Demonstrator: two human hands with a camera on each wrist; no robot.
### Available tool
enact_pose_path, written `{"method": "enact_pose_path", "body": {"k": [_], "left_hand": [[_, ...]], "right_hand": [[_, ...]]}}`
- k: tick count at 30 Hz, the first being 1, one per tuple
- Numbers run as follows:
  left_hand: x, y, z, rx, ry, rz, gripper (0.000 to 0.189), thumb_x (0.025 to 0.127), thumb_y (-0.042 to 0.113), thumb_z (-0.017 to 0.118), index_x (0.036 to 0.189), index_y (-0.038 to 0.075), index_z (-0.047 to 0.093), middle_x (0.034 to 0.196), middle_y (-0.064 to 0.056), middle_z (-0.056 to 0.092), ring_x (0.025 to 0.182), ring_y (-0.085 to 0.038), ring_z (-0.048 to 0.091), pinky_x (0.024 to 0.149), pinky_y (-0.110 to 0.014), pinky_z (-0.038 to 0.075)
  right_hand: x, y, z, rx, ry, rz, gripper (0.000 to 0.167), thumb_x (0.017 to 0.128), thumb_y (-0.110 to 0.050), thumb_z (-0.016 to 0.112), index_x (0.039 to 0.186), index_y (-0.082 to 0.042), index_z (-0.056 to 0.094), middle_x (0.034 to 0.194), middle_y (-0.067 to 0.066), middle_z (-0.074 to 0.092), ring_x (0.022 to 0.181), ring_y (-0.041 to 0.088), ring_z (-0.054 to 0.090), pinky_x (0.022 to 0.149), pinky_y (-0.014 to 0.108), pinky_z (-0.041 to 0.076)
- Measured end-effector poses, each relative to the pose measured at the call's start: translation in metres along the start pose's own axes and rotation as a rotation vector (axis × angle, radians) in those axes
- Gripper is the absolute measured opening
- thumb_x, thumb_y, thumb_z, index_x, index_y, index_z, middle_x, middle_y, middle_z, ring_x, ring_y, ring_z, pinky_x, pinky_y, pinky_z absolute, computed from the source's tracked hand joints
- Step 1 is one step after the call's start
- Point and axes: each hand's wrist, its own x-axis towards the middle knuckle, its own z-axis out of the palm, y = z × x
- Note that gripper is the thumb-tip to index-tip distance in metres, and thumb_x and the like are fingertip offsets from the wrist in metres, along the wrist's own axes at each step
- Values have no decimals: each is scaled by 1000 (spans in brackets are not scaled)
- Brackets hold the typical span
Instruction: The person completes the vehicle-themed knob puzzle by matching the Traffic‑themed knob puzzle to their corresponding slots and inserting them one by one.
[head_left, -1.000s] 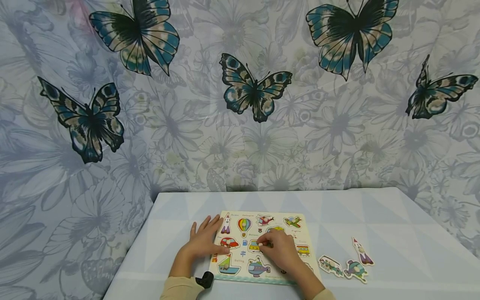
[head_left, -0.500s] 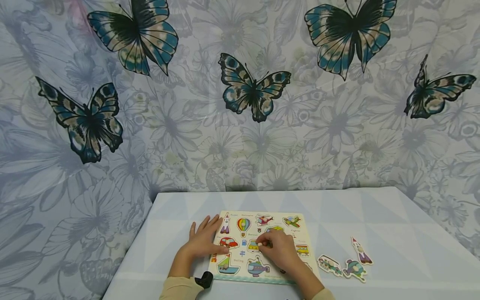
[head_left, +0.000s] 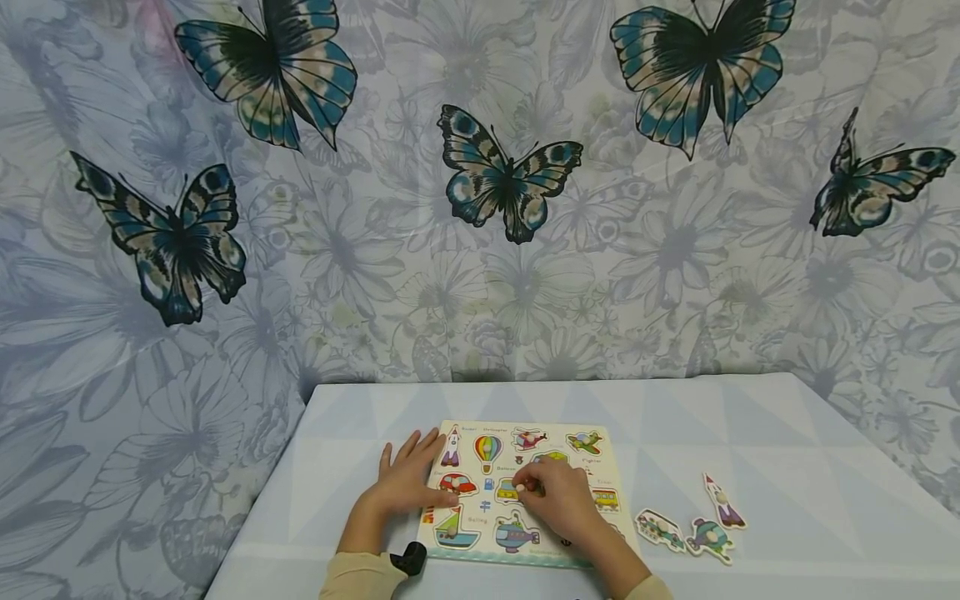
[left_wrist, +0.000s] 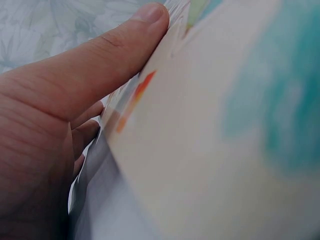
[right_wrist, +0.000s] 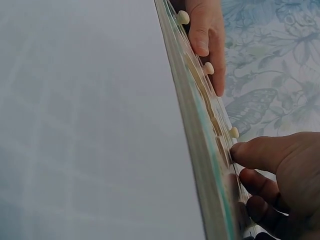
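Observation:
A wooden peg puzzle board with vehicle pictures lies on the table. Its left edge is under my left hand; the fingers are spread and the thumb rests on the board near the red car piece. In the left wrist view that thumb lies straight along the board's face. My right hand, fingers curled, pinches at a yellow vehicle puzzle piece mid-board, and covers part of it. In the right wrist view the right thumb and fingers meet close to the board surface; the knob between them is hidden.
Three loose pieces lie right of the board: a rocket, a green vehicle and a rounded teal piece. Round knobs stick up from fitted pieces. A black wrist strap part sits by the left sleeve. A butterfly-patterned cloth hangs behind.
Both hands stay in nearly the same place over the board, and the loose pieces have not moved. Only a very slight shift of the whole view shows.

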Motion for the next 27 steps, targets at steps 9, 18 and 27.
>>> {"method": "enact_pose_path", "body": {"k": [9,18,27], "left_hand": [[1,1,0,2,-1,-3,110,67,59,85,157,19,35,167,-4,26,156,-37,12,118,-70,-8],[1,-1,0,8,-2,-5,110,68,59,84,157,20,34,167,-4,26,156,-37,12,118,-70,-8],[0,-1,0,4,2,-8,109,68,58,85,157,19,35,167,-4,27,156,-37,13,118,-70,-7]], "right_hand": [[-5,-5,-11,-45,68,23,19,79,-21,82,97,-25,75,83,-11,62,75,6,54,68,30,33],[-14,-3,-31,-18,62,66,19,83,-20,81,100,-25,75,87,-10,61,69,3,47,68,28,30],[-28,12,-48,-88,94,35,17,82,-18,81,95,-28,76,87,-12,61,70,2,45,68,30,32]]}}
